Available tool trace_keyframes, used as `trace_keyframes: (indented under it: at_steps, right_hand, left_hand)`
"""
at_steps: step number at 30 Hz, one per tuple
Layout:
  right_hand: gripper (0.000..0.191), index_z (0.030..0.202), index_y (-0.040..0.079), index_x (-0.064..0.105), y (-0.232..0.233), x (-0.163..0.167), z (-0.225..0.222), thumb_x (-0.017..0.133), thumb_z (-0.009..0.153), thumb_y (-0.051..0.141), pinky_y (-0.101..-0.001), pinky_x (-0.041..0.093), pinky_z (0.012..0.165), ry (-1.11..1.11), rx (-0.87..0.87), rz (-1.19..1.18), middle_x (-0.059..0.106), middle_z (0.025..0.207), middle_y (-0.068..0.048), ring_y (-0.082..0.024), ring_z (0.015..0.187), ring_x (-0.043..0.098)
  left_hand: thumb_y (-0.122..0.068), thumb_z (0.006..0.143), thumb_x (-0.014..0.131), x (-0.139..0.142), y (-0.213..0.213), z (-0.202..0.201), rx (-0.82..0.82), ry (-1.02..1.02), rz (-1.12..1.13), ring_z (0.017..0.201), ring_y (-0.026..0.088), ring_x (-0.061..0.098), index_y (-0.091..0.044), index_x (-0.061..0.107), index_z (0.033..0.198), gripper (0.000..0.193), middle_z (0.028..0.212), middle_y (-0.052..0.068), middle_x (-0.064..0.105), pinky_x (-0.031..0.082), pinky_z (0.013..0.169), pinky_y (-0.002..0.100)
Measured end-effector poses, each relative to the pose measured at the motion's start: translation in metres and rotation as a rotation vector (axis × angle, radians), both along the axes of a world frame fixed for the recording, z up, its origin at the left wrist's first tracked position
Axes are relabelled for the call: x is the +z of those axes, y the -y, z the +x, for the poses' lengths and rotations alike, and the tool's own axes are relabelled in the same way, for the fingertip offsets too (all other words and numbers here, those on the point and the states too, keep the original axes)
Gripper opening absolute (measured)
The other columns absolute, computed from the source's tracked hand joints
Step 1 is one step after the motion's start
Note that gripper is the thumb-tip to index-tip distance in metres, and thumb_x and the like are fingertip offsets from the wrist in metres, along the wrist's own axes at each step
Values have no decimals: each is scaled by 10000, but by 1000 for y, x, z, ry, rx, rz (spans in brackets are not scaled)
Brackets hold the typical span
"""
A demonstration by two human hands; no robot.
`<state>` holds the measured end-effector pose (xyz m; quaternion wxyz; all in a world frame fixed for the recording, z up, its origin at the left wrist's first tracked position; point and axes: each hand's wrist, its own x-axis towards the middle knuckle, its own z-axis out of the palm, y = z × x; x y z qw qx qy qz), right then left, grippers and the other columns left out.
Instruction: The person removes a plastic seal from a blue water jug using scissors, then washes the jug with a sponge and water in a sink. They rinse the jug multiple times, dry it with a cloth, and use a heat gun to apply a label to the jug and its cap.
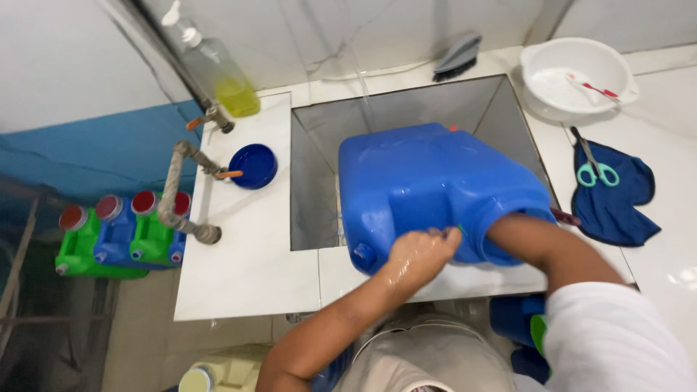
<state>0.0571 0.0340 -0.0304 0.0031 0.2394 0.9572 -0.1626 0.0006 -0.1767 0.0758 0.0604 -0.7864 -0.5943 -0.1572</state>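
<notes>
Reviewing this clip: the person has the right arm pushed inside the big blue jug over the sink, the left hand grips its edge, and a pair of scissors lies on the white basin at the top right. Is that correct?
Not quite. In the head view the scissors lie on the dark blue cloth, not on the white basin. The rest holds: right arm inside the blue jug over the sink, left hand at its edge.

The big blue plastic jerrycan (435, 189) lies tilted on its side over the near edge of the sink, wet and glossy, its wide mouth turned toward the near right.
</notes>
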Motion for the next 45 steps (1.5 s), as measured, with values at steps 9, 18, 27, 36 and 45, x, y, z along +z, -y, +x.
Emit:
trace_keyframes:
  at_steps: [9, 18, 27, 36, 45]
  right_hand:
    - [282, 1104, 157, 801, -5, 84, -98, 674, 863, 229, -446, 519, 1016, -135, -63, 264, 686, 1262, -158, -342, 1197, 644]
    - [266, 1101, 157, 799, -3, 86, -54, 658, 885, 225, -450, 511, 1024, 5, -106, 397, 698, 1265, -145, -339, 1218, 639]
    - [253, 1097, 156, 797, 1, 43, 52, 642, 907, 221, -454, 503, 1033, 501, -88, 332, 709, 1268, -131, -336, 1239, 634]
    - [264, 1112, 54, 764, -7, 15, 102, 599, 911, 99, -456, 563, 900, 500, -42, -243, 750, 1147, -167, -359, 1112, 693]
    - [263, 1112, 59, 765, 35, 11, 38, 612, 900, 95, -449, 563, 895, -958, -421, -863, 751, 1141, -162, -346, 1097, 694]
  left_hand:
    - [-177, 942, 632, 5, 60, -12, 6, -93, 215, 509, 202, 644, -112, 595, 966, 79, 662, 43, 614, 503, 422, 341]
    - [-97, 903, 566, -17, -5, -7, 96, 63, -1, 609, 289, 732, -49, 577, 1031, 137, 695, 117, 705, 571, 486, 430]
    - [-92, 883, 593, -32, -66, -23, 97, 40, -156, 730, 381, 750, -37, 624, 987, 122, 789, 200, 741, 595, 619, 514]
    - [-82, 888, 595, -30, -68, -26, 78, -5, -185, 715, 383, 743, -39, 606, 987, 108, 771, 204, 736, 592, 609, 511]
    - [-98, 867, 585, -38, -13, -23, 32, 20, 24, 606, 328, 719, -80, 553, 965, 105, 695, 135, 680, 576, 519, 457]
